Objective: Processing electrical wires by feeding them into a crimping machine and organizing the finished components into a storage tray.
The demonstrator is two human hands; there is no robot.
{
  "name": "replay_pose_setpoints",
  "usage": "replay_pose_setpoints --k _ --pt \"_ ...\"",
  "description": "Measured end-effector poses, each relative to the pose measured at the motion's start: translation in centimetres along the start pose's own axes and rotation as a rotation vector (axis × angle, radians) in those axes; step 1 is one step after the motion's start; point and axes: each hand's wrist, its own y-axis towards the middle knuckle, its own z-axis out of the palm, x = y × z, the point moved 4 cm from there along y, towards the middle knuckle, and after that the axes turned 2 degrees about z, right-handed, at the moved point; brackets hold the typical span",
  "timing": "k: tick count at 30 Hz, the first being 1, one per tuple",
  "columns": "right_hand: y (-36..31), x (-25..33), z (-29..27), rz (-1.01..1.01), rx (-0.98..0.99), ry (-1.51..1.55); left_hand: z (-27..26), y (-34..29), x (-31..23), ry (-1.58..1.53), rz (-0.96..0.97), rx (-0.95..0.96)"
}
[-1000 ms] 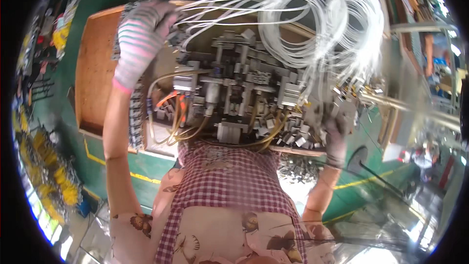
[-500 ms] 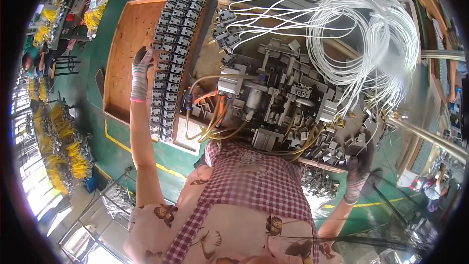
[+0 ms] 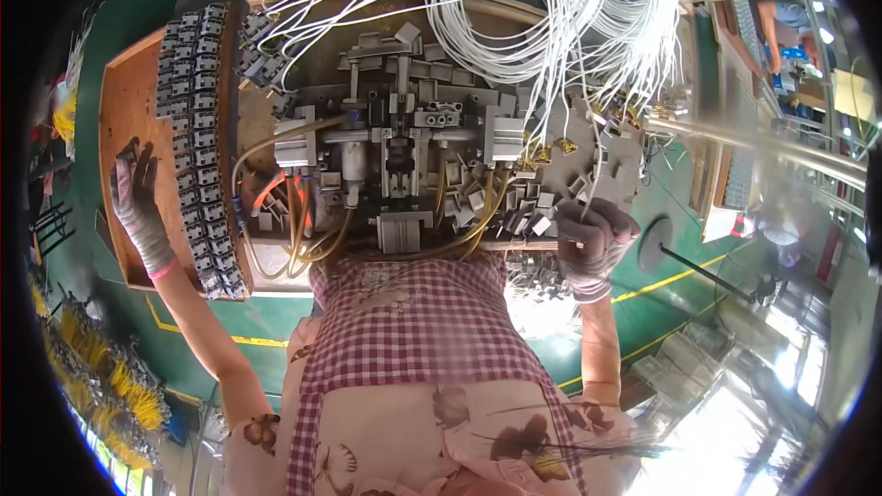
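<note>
My left hand (image 3: 140, 188), in a grey striped glove with dark fingertips, hovers over the bare left side of a wooden tray (image 3: 133, 101). Its fingers are apart, and I see nothing in them. Beside it in the tray stand long rows of small grey metal blocks (image 3: 195, 101). At the front right, my gloved right hand (image 3: 595, 243) is closed in a pinch on a white cable (image 3: 599, 158), which runs up toward the big coil. Between the hands sits a metal clamping fixture (image 3: 398, 152) with cylinders on both sides. Loose grey metal pieces (image 3: 528, 211) lie near my right hand.
A large coil of white cables (image 3: 514, 28) spreads over the back, its left ends joined to metal blocks (image 3: 262, 64). Yellowish air hoses (image 3: 299, 253) loop at the fixture's front left. A metal bar (image 3: 753, 142) juts out on the right. A round dark disc on a stand (image 3: 655, 243) is beside my right hand.
The view has shifted, so the bench appears further left and straighter. My left hand has moved off the block rows to the left. My right hand now shows clearly, pinching a white cable.
</note>
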Motion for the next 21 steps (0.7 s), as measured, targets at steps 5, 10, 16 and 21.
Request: replay_pose_setpoints --k 5,10,16,21 --pt "-2.2 -1.4 1.2 0.737 0.193 0.753 11.5 -7.0 -3.8 0.091 0.052 0.247" --pt "-1.3 0.9 4.1 0.75 0.156 1.678 22.1 -14.2 -2.0 0.571 0.061 0.614" --pt "6.2 7.1 6.4 0.394 0.172 1.42 29.6 -19.6 1.6 0.118 -0.135 0.971" --pt "6.2 7.7 7.4 0.239 0.171 1.08 30.8 -20.3 1.6 -0.014 -0.182 0.991"
